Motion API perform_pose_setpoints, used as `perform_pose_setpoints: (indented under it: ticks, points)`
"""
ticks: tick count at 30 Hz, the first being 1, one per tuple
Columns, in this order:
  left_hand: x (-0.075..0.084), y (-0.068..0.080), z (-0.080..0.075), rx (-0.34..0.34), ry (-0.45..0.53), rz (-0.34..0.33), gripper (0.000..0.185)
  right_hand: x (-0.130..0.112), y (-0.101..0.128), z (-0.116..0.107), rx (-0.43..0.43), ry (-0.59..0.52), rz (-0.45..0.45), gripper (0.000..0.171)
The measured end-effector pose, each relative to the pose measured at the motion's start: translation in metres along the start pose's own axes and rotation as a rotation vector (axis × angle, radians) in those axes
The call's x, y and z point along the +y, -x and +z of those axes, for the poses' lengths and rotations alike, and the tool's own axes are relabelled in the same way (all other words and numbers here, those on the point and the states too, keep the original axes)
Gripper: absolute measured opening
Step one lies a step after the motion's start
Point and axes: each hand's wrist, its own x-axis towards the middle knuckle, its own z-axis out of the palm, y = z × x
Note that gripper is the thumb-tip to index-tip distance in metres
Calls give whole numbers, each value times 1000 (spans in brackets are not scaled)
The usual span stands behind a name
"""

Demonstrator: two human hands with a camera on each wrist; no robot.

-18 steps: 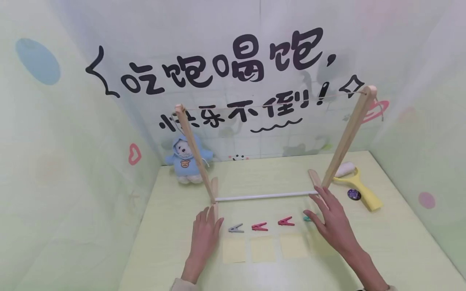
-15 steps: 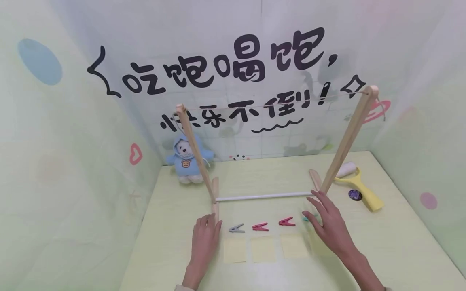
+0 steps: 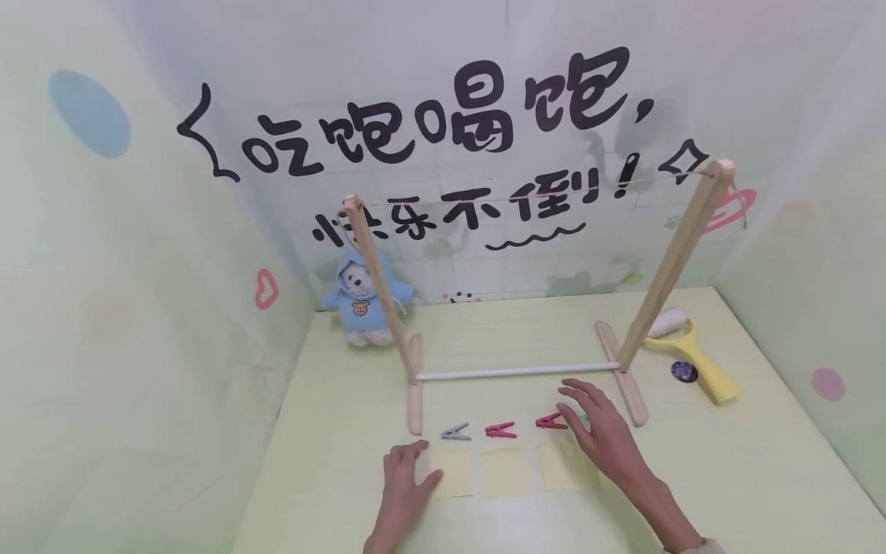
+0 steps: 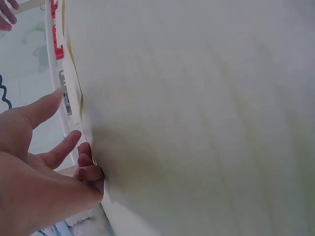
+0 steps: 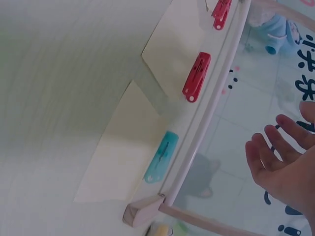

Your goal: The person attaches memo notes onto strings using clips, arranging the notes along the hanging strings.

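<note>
Our left hand (image 3: pixel 404 483) rests on the pale green surface (image 3: pixel 727 477) with its fingers loosely curled and holding nothing, its fingertips just beside the leftmost yellow sticky note (image 3: pixel 451 472). Above that note lies a grey clothespin (image 3: pixel 455 432). Our right hand (image 3: pixel 595 431) hovers with fingers spread and relaxed, gripping nothing, over the rightmost note and just beside the red clothespin (image 3: pixel 549 421); a teal clothespin (image 5: pixel 161 156) (plain only in the right wrist view) lies under it. Between the grey and red pins sits another red clothespin (image 3: pixel 500 429), above the second of the sticky notes. Behind the pins stands a wooden drying rack (image 3: pixel 664 261) with a white crossbar (image 3: pixel 515 372) low down and a string (image 3: pixel 526 193) stretched between its post tops. Farther back we see a plush bear in a blue hoodie (image 3: pixel 363 302) at the left and a yellow lint roller (image 3: pixel 692 355) at the right.
</note>
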Motion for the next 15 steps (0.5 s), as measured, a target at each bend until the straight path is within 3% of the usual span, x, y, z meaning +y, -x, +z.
perform_pose_setpoints:
  ticks: [5,11,15]
  points:
    - [-4,-2,5,5,-32,24,61,-14,-3,26,-77,-51,-80,26]
    - [-4,-4,8,35,-37,14,57,-34,-8,70,-147,-9,-252,34]
    - [-1,-4,7,25,-29,10,54,-45,-10,95,-181,-24,-294,38]
